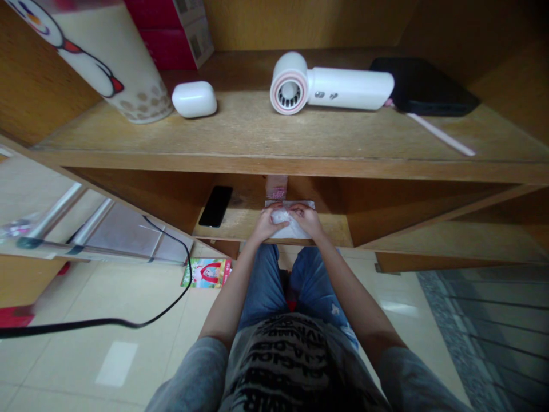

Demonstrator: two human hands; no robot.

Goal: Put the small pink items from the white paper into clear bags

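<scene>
Both of my hands rest on the lower wooden shelf [334, 232], closed around a small pale crumpled thing [281, 216] that looks like a tissue or thin plastic wrap. My left hand [266, 222] grips its left side and my right hand [306, 219] pinches its right side. Under them lies a flat white sheet or packet [294, 230]. A small pink patterned packet [275, 186] stands just behind the hands.
A black phone [215, 206] lies on the lower shelf to the left. On the upper shelf [240, 134] sit a white hair dryer [330, 87], a white earbud case [194, 99], a cartoon-printed cup [107, 57], red boxes [171, 31] and a black case [422, 86]. A black cable [128, 323] and a card [206, 272] lie on the tiled floor.
</scene>
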